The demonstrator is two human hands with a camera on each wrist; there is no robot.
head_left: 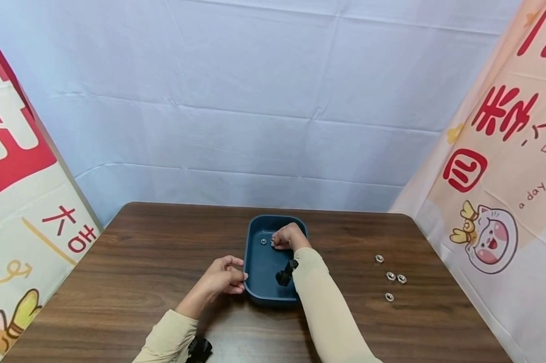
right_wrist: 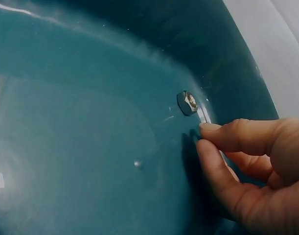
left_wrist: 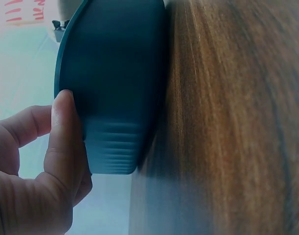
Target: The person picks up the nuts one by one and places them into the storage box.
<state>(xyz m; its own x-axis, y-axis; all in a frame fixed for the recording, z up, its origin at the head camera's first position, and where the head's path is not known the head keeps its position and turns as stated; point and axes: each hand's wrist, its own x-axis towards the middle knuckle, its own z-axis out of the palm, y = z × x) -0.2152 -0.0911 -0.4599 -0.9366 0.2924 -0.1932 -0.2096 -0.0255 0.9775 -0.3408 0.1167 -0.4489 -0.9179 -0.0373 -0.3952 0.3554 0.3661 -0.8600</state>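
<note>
A dark blue plastic tray [head_left: 267, 297] stands on the wooden table. My left hand [head_left: 222, 276] holds its left side, thumb at the rim and the other fingers along the outer wall; the left wrist view shows those fingers [left_wrist: 62, 142] close against the wall. Inside the tray's far end, my right hand [head_left: 290, 237] pinches a small metal hex nut [head_left: 273, 242], mostly hidden by the thumb and fingertips. Beside it another hex nut [head_left: 263, 241] lies on the tray floor. In the right wrist view that loose nut [right_wrist: 187, 103] sits just past the fingertips.
Several more hex nuts [head_left: 390, 277] lie on the table [head_left: 345, 242] to the right of the tray. A pale cloth [head_left: 236, 101] hangs behind the table, with printed banners [head_left: 490, 151] at the sides. Black wrist cameras [head_left: 285, 273] are strapped over both sleeves.
</note>
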